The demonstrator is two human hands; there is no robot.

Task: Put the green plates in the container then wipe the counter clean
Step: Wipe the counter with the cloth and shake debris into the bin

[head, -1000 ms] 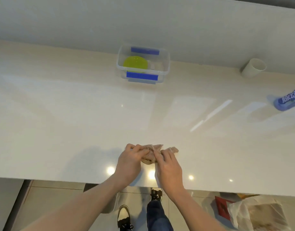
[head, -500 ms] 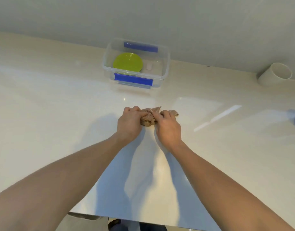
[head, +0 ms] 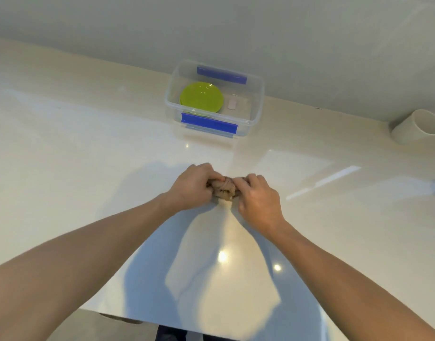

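Glossy cream counter (head: 63,168) under a pale wall — left hand (head: 190,188) and right hand (head: 257,200) both clench a brown cloth (head: 225,189).

- The counter (head: 88,148) is glossy cream-white, plain and unpatterned.
- On it, the container (head: 257,99) is clear plastic with two solid blue clips (head: 209,124).
- Inside the container, the green plates (head: 201,97) are bright lime.
- Beside the plates, a small tab (head: 232,104) is pale pink.
- Nearer than the container, the cloth (head: 225,189) is mottled brown-beige.
- Right of the container, a cup (head: 418,126) is plain white.
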